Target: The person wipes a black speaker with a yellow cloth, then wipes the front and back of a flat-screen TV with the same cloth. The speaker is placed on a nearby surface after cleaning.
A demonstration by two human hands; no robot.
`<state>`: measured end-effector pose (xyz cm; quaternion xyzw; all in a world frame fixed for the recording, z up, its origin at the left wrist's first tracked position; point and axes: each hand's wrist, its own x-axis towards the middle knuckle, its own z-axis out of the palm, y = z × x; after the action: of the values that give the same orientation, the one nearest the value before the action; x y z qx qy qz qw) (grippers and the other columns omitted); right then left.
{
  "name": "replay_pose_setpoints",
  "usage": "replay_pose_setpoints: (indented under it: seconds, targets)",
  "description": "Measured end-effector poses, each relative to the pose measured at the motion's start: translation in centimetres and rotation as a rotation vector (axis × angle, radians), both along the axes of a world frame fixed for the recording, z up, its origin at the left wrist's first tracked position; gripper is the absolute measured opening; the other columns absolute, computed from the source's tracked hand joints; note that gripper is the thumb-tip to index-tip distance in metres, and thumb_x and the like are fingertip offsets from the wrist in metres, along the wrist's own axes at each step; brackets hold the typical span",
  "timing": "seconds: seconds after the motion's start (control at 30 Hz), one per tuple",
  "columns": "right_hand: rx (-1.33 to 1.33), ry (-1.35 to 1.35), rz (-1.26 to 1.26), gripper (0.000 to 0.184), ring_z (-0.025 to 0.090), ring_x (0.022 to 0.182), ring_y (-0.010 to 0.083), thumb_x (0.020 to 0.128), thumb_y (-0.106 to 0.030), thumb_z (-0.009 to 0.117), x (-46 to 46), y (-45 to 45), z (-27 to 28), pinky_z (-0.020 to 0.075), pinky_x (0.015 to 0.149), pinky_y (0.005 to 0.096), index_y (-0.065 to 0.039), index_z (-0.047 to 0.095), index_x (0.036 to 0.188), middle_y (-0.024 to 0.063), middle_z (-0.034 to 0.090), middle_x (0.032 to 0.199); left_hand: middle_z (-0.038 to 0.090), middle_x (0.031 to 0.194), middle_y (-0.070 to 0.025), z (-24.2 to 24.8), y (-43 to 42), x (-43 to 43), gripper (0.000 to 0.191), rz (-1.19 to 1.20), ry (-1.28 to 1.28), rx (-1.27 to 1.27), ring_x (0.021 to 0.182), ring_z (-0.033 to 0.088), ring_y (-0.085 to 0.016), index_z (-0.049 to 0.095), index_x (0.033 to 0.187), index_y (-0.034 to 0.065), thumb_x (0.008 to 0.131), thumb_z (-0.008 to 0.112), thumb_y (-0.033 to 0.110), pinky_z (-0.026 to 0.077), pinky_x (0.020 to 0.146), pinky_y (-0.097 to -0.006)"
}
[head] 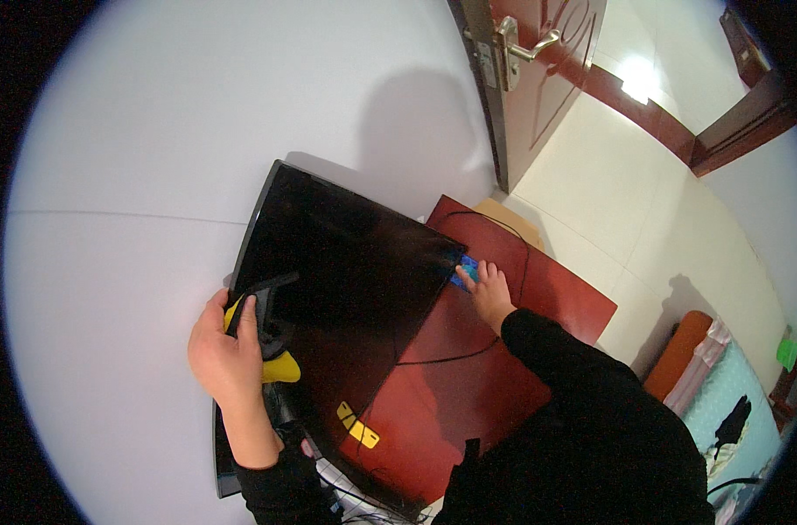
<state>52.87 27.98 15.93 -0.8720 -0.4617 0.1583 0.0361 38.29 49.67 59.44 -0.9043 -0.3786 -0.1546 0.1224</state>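
Observation:
A large black flat-screen television (346, 243) stands tilted in my view on a dark red table (405, 413), close to the wall. My left hand (228, 348), at the screen's left edge, is closed around a black and yellow object (280, 369) whose kind I cannot make out. It lies in front of the dark screen, and my fingers hide part of it. My right hand (490, 292) is at the screen's lower right corner. Its thumb and fingers are around a small blue packet (465, 270), which sits against that corner.
Black cables (448, 362) run over the table. A yellow strip (358, 425) lies near the screen's base, with silvery wrapping (346, 489) below. Beyond the table are a cardboard piece (510, 220), an open door (543, 79) and a bed with a light blue cover (726, 380).

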Motion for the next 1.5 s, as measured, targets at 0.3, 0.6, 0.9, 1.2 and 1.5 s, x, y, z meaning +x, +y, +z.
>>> replay_pose_setpoints:
  seconds: [0.3,0.6,0.9,1.2,1.5]
  targets:
    - [-0.162,0.010,0.072,0.066,0.052,0.121,0.0370,0.097,-0.018,0.057,0.5,1.5,-0.4,0.0493,0.096,0.0417,-0.025,0.042,0.161,0.0212,0.052,0.136,0.076,0.104,-0.0192,0.1,-0.3,0.3,0.034,0.038,-0.011,-0.024,0.095,0.074,-0.035,0.072,0.116,0.0027,0.093,0.077,0.028,0.056,0.084,-0.0402]
    - [0.077,0.076,-0.048,0.037,0.054,0.117,0.0417,0.089,-0.012,0.064,0.8,0.3,-0.7,0.0490,0.099,0.0484,-0.010,0.060,0.126,0.0268,0.054,0.133,0.075,0.095,-0.0185,0.0,-0.1,0.1,0.028,0.041,-0.126,-0.067,0.088,0.071,-0.038,0.075,0.105,0.0019,0.087,0.081,0.023,0.056,0.080,-0.0418]
    - [0.282,0.154,-0.052,0.067,0.052,0.126,0.0449,0.080,-0.018,0.075,1.8,-3.3,1.6,0.0452,0.108,0.0508,-0.009,0.054,0.143,0.0298,0.051,0.141,0.075,0.099,-0.0183,0.4,-0.8,-1.9,0.027,0.008,-0.180,-0.053,0.091,0.072,-0.035,0.074,0.105,-0.0011,0.085,0.084,0.015,0.056,0.084,-0.0413]
    - [0.249,0.100,-0.066,0.051,0.049,0.135,0.0418,0.093,-0.006,0.057,2.0,-5.9,1.0,0.0481,0.111,0.0450,-0.003,0.053,0.144,0.0227,0.052,0.147,0.076,0.105,-0.0162,1.9,-1.1,-3.8,0.030,0.085,-0.223,-0.104,0.095,0.071,-0.028,0.073,0.110,-0.0040,0.088,0.083,0.012,0.055,0.090,-0.0362]
    - [0.460,0.036,-0.272,0.024,0.065,0.107,0.0355,0.094,-0.011,0.060,5.6,-5.4,3.3,0.0546,0.087,0.0464,-0.007,0.065,0.117,0.0125,0.067,0.108,0.076,0.102,-0.0128,3.4,-1.3,-4.4,0.027,0.124,-0.281,-0.106,0.093,0.069,-0.020,0.073,0.113,-0.0038,0.092,0.080,0.012,0.054,0.088,-0.0328]
